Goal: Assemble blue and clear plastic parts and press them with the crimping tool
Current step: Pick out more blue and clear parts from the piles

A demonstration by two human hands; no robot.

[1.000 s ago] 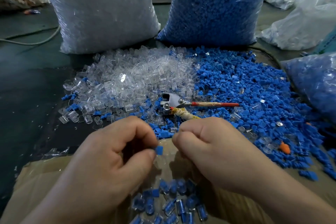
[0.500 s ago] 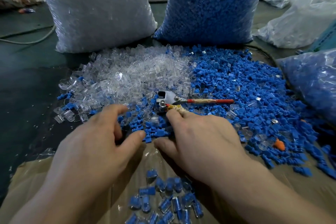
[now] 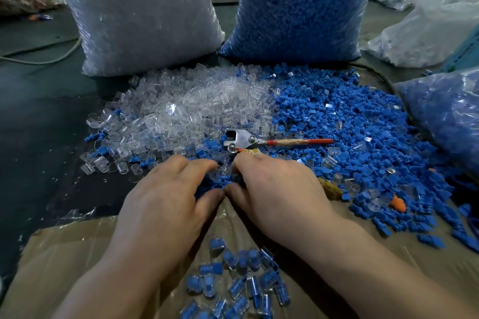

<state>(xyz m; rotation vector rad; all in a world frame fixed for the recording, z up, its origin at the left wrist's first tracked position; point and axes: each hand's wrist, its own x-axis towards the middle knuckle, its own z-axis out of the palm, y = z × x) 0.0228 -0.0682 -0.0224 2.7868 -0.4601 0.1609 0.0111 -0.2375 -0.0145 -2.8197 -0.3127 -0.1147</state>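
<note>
A heap of clear plastic caps point(image 3: 186, 111) lies beside a wide spread of blue plugs point(image 3: 350, 137). Between them lies the crimping tool point(image 3: 243, 138), its metal head to the left, with one red handle and one yellowish wrapped handle. My left hand point(image 3: 166, 204) rests palm down, fingers stretched onto the mixed parts just below the tool. My right hand point(image 3: 274, 189) lies over the wrapped handle, and its bent fingertips are hidden among the parts. Both thumbs nearly touch. Several assembled blue-in-clear pieces point(image 3: 241, 282) lie on the cardboard point(image 3: 64, 261) between my forearms.
A big bag of clear caps point(image 3: 140, 13) and one of blue plugs point(image 3: 298, 8) stand behind the heaps. Another bag of parts point(image 3: 445, 116) sits at the right, with white bags point(image 3: 427, 21) beyond it. An orange piece point(image 3: 399, 203) lies among the blue plugs. A cable point(image 3: 39, 59) crosses the dark mat at far left.
One second ago both hands were held together above the cardboard, the left pinching a blue plug. They have since moved forward and down onto the loose parts by the tool.
</note>
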